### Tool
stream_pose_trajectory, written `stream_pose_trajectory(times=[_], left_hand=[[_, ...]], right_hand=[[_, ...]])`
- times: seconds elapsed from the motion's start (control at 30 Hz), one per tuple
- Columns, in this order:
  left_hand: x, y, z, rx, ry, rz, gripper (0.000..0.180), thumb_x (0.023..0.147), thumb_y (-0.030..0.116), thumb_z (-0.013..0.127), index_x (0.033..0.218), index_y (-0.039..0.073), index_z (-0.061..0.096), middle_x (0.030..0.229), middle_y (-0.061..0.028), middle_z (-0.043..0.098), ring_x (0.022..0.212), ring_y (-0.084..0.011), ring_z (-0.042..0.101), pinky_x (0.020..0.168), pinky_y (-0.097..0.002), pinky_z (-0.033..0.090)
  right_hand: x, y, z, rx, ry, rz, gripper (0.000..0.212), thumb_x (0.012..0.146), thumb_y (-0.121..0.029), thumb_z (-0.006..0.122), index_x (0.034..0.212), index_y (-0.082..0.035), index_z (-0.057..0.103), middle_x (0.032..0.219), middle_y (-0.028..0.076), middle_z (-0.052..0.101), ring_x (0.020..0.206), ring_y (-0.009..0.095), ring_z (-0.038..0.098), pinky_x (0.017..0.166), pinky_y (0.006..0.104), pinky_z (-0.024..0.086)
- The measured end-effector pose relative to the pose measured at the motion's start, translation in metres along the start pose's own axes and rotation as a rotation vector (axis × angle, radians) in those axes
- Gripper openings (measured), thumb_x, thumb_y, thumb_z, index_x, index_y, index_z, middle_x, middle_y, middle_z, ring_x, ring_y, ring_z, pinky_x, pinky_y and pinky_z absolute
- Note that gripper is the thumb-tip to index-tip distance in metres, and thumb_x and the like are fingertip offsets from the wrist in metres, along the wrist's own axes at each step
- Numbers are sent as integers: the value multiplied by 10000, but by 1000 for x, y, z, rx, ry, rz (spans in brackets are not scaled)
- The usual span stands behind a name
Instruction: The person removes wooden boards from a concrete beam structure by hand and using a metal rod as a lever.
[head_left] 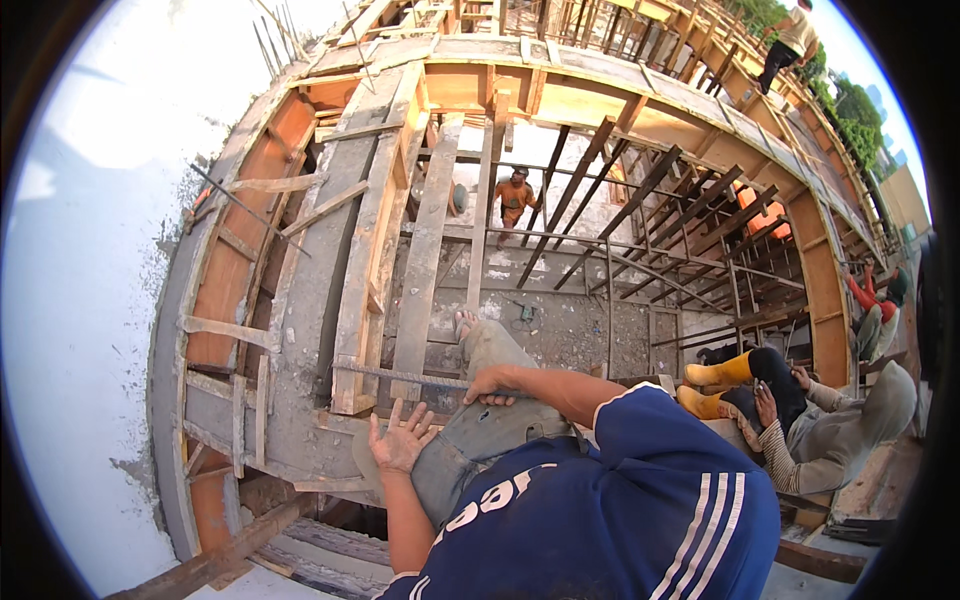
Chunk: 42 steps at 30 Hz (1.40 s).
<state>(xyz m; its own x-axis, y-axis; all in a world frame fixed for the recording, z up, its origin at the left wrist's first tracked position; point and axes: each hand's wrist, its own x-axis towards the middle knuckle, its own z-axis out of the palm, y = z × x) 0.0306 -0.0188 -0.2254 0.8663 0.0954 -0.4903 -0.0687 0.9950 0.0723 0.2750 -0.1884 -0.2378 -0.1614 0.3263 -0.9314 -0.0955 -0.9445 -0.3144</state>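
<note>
My left hand is raised, palm up with its fingers spread, and nothing is in it. It is beside my left leg, close to the timber edge. My right hand rests over my thigh with its fingers curled round one end of a dark steel bar. From that hand the bar stretches left, above my left fingertips and across the ends of the boards. My grey trousers are below both hands, and one bare foot shows beyond the knee.
Wooden planks span a deep opening with rubble at its bottom. Timber formwork lines the left side, and several steel props lean at the right. A person in yellow boots sits close on my right; another person stands below.
</note>
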Motion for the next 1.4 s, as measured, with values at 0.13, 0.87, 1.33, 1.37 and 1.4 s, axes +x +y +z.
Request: stream_pose_trajectory(times=[0.13,0.87,1.33,1.37,1.4], left_hand=[[3,4,-2,15,-10,-1,840,920,692,463,1569,203,253,1457,-295,407,1309,-486,436,1060,-674,345],[-6,3,-9,70,-27,33,871,911,672,515,1565,184,211,1447,-292,429,1300,-459,473,1065,-641,362],[-6,1,-5,74,-1,41,822,923,659,501,1538,168,262,1396,-285,483,1251,-481,506,1055,-655,368],[-7,0,-5,69,3,41,826,922,659,504,1540,169,257,1396,-285,484,1249,-481,508,1053,-655,370],[-6,0,-5,65,4,38,831,920,659,506,1543,170,253,1395,-285,484,1247,-482,509,1051,-656,371]], right_hand=[[-7,-5,3,-29,82,16,443,891,-465,670,645,-163,459,536,-34,368,425,128,382,406,354,316],[-14,-8,5,8,79,-35,431,895,-423,706,680,-103,512,504,12,451,359,144,418,320,341,334],[-10,-1,6,-41,100,-16,451,893,-469,691,665,-124,508,507,1,448,372,147,414,340,339,351],[-11,-1,6,-38,97,-20,450,891,-470,693,667,-125,509,509,-1,446,374,145,413,342,340,352],[-11,-1,5,-39,99,-13,449,889,-473,694,674,-124,510,512,-2,447,379,144,417,346,339,355]])
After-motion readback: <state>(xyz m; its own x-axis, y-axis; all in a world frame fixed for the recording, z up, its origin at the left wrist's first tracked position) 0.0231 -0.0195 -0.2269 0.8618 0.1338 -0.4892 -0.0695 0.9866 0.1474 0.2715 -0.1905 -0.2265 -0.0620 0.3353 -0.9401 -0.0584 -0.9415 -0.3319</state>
